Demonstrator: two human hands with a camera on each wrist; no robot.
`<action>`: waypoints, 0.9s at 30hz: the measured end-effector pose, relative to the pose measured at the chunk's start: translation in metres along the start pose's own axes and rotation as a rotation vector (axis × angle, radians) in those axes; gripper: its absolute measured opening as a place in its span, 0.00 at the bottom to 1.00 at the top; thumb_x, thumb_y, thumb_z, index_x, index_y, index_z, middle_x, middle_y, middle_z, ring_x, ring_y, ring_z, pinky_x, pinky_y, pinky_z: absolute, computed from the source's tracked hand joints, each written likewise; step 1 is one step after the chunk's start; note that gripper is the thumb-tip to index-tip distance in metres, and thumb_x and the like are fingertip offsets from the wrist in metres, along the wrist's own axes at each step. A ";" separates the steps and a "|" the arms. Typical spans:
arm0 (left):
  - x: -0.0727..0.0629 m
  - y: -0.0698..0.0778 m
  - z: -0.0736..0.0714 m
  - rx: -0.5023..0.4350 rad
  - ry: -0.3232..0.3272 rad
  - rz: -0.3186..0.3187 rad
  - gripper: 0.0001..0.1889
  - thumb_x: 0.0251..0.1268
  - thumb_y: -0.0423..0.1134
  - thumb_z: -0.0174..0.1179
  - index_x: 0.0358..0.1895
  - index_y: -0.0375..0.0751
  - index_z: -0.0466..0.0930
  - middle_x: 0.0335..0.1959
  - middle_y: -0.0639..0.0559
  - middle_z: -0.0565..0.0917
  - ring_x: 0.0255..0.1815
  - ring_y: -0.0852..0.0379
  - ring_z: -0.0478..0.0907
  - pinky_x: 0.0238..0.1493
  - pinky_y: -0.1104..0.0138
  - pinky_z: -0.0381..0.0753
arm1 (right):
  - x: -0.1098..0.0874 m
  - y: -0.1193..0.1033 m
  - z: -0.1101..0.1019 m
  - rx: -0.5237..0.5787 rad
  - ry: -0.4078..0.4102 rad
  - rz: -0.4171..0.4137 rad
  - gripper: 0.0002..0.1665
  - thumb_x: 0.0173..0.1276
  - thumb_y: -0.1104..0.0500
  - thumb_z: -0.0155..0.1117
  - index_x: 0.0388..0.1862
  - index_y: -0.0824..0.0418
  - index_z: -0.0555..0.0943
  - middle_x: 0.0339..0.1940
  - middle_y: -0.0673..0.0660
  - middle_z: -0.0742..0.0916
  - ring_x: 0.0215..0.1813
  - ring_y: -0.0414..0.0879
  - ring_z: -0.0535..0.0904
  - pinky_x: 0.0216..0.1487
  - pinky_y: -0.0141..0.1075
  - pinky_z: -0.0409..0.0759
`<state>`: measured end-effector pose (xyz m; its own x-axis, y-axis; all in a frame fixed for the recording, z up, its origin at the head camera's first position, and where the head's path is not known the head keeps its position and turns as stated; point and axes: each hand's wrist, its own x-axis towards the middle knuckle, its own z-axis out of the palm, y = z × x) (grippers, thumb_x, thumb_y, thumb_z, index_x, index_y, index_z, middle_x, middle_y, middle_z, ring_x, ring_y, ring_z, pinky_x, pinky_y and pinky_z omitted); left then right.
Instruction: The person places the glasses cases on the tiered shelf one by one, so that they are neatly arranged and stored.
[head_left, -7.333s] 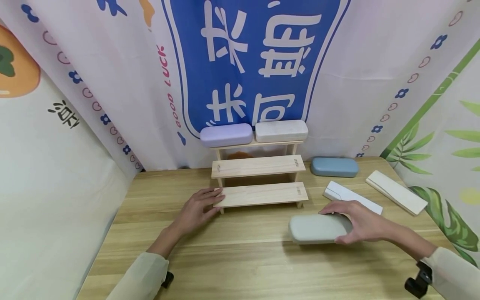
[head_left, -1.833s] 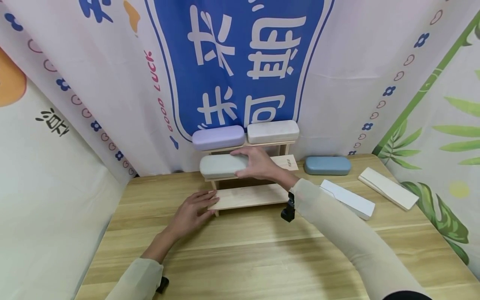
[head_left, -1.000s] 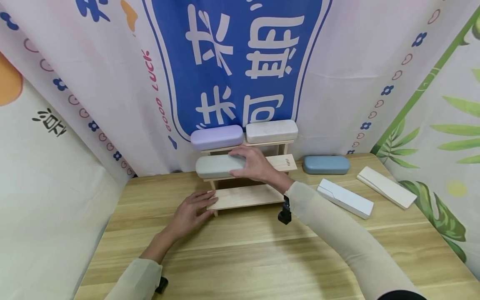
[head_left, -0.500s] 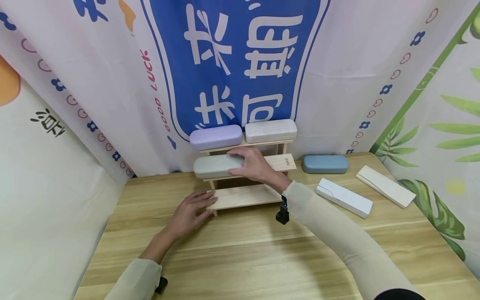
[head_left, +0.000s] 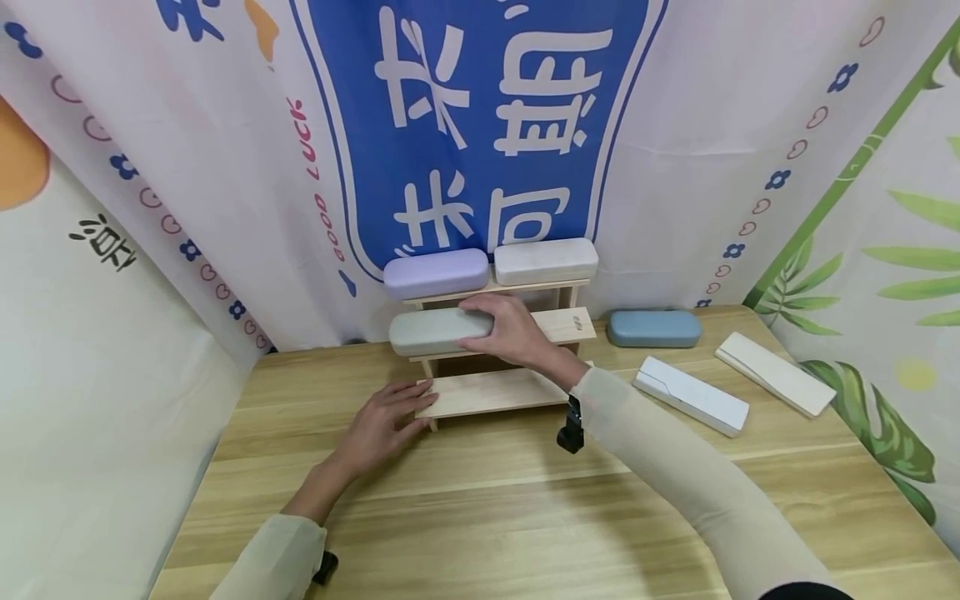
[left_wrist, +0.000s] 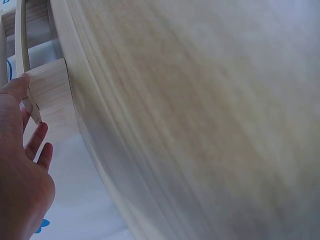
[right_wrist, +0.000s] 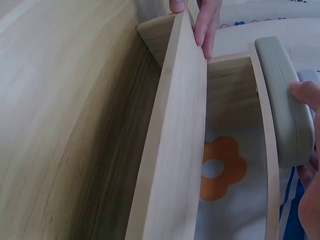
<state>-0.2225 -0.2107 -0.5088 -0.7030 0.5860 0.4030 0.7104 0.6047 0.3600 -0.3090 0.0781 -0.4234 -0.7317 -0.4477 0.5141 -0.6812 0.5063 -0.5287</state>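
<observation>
A three-tier wooden display stand [head_left: 495, 392] stands against the back cloth. My right hand [head_left: 513, 333] grips a grey-green glasses case [head_left: 427, 332], which rests on the left part of the middle tier; the right wrist view shows this glasses case [right_wrist: 285, 100] against the board, thumb on its near side. My left hand [head_left: 382, 425] pinches the left end of the lowest tier, fingers on top and thumb at the front edge. A lilac glasses case [head_left: 437, 273] and a whitish glasses case [head_left: 546, 262] sit side by side on the top tier.
Right of the stand, a blue glasses case [head_left: 654, 329] lies near the back edge of the wooden table [head_left: 480, 517]. A white flat case [head_left: 692, 395] and a cream flat case [head_left: 776, 374] lie slanted in front of it. Printed cloths hang around.
My right hand has carried the grey-green glasses case from above the table's right front onto the middle tier, then slid it slightly left. My left hand has stayed on the stand's lowest tier.
</observation>
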 end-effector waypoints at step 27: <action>-0.001 0.001 0.000 0.000 0.011 -0.002 0.22 0.71 0.38 0.72 0.67 0.43 0.85 0.73 0.46 0.79 0.71 0.41 0.78 0.73 0.42 0.75 | -0.029 0.002 -0.033 0.082 0.130 -0.115 0.38 0.50 0.59 0.91 0.60 0.67 0.87 0.61 0.61 0.89 0.64 0.57 0.85 0.70 0.46 0.81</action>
<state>-0.2210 -0.2101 -0.5086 -0.7037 0.5789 0.4119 0.7093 0.6059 0.3602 -0.2886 0.1164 -0.4178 -0.6434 -0.3974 0.6543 -0.7636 0.3935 -0.5119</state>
